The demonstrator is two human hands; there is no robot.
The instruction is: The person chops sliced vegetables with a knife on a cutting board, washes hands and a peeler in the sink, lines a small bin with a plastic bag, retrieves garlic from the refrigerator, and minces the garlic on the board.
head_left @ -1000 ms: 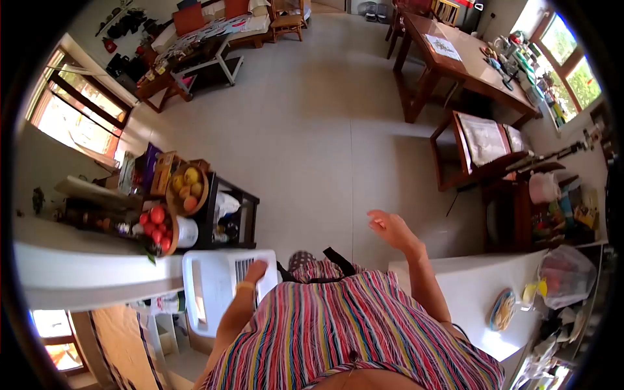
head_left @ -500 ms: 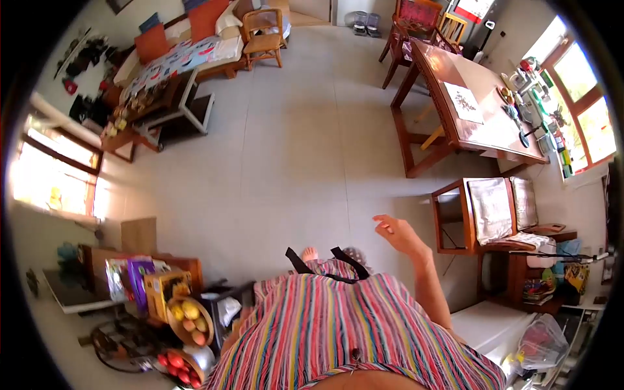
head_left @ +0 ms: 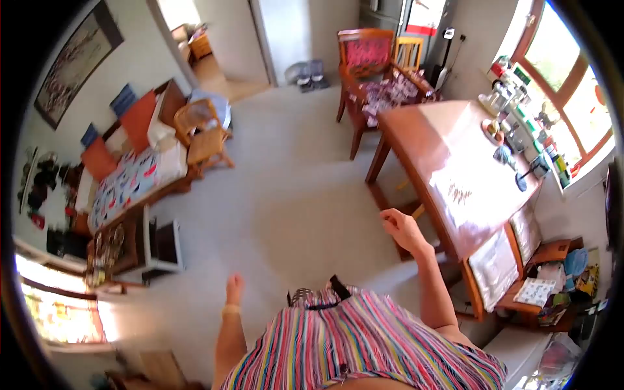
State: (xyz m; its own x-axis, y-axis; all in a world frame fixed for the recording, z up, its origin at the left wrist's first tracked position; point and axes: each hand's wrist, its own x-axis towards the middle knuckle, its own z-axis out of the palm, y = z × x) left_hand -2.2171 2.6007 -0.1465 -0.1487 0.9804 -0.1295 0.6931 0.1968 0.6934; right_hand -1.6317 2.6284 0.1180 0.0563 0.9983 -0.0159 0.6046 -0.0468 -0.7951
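Observation:
My left hand (head_left: 234, 289) hangs low over the pale floor, small and blurred, with a yellowish band at the wrist; how its fingers lie is unclear. Nothing shows in it. My right hand (head_left: 402, 229) is raised in front of the striped garment (head_left: 351, 338), its fingers loosely bent and holding nothing. It appears in front of the near left side of the wooden table (head_left: 416, 130), without visible contact. A patterned sheet (head_left: 460, 195) lies on that table.
A red-backed armchair (head_left: 367, 55) stands behind the table, a cushioned chair (head_left: 492, 266) at its near right end. Further left are a wicker chair (head_left: 207, 144), a daybed (head_left: 133, 185) and a low trolley table (head_left: 133, 244). Shoes (head_left: 312, 77) sit by the far wall.
The view has moved forward and turned; the fruit baskets and white appliance have left it. My left hand, first at the white appliance, now hangs over the floor. My right hand stays raised.

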